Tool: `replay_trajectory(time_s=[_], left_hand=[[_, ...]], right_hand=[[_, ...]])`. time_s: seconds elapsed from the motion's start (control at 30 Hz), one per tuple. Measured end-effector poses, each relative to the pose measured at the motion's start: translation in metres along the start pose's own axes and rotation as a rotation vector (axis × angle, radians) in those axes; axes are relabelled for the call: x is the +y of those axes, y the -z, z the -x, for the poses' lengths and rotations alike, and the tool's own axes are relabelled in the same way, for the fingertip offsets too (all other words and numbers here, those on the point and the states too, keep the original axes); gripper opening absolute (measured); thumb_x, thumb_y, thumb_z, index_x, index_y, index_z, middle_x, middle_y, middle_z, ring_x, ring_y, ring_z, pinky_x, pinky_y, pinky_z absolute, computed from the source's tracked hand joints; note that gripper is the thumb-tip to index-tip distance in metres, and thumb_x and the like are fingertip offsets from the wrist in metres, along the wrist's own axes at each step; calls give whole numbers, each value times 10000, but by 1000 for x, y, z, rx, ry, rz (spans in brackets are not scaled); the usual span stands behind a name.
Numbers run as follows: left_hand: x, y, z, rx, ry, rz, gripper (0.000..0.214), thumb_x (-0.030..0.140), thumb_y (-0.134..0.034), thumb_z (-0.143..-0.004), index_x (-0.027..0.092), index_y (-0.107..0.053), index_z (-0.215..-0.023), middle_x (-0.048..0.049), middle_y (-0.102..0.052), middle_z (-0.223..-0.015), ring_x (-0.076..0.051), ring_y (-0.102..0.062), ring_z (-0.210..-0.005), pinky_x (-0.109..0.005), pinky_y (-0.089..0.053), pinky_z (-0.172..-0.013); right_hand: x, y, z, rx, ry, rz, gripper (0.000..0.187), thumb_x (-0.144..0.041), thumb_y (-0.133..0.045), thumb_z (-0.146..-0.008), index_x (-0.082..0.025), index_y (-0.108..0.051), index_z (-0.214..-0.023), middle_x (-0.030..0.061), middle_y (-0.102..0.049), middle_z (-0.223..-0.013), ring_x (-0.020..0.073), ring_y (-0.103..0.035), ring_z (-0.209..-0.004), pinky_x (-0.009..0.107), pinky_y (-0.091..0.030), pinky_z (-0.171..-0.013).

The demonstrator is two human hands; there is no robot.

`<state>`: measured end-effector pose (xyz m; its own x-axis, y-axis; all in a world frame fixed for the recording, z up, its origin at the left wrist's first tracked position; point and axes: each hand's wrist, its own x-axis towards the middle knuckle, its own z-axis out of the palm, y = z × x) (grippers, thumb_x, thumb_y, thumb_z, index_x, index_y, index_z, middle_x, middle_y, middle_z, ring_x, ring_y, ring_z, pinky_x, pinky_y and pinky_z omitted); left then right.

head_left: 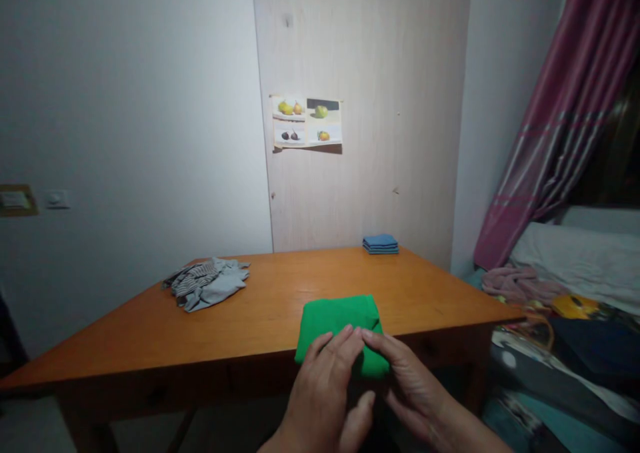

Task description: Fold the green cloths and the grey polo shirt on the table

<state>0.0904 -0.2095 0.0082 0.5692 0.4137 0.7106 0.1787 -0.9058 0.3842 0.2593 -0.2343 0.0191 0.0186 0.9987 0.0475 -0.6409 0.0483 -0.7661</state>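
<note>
A bright green folded cloth [340,311] lies at the table's near edge, its near side reaching over that edge. My left hand [330,379] is on it, fingers bent over the top and thumb below the near side. At the near right corner, my right hand [410,379] grips the cloth with its thumb on top and its fingers lower down, partly hidden. The fingertips of both hands meet on the cloth. A small crease shows near its right side.
Crumpled grey and striped clothing [213,283] lies on the left of the wooden table [280,276]. A folded blue stack of cloth [381,243] sits at the back right. Beyond the table's right side are a bed with bedding [585,256] and a pink curtain [545,119].
</note>
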Motion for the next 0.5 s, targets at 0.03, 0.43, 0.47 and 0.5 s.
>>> replay_trajectory(time_s=[0.03, 0.43, 0.47, 0.5], left_hand=[[3, 1, -1, 58, 55, 65, 629, 176, -676, -848, 279, -518, -1448, -93, -572, -1451, -322, -512, -1340, -472, -292, -1166], [-22, 36, -26, 516, 756, 908, 450, 390, -706, -863, 202, -585, -1253, -122, -654, -1296, -254, -604, -1215, -364, -444, -1020], [-19, 37, -27, 463, 759, 956, 474, 400, -694, -869, 202, -572, -1283, -125, -661, -1285, -256, -621, -1186, -368, -459, -996], [-16, 37, -28, 412, 760, 988, 495, 406, -682, -875, 201, -560, -1309, -125, -670, -1268, -255, -638, -1152, -367, -474, -970]], right_hand=[[-2, 2, 1, -4, 8, 9, 293, -314, -796, -791, -134, -742, -1016, 85, -768, -1009, 222, -705, -940, 335, -518, -922], [-1, 47, 6, 81, -152, -183, 368, -397, -727, -789, -153, -722, -1063, 103, -785, -990, 264, -735, -921, 405, -549, -916], [0, 48, 6, 97, -168, -195, 364, -414, -725, -785, -158, -725, -1044, 101, -787, -968, 266, -738, -905, 407, -557, -899], [1, 49, 7, 107, -181, -206, 358, -422, -724, -782, -161, -728, -1027, 99, -788, -949, 268, -740, -895, 410, -564, -886]])
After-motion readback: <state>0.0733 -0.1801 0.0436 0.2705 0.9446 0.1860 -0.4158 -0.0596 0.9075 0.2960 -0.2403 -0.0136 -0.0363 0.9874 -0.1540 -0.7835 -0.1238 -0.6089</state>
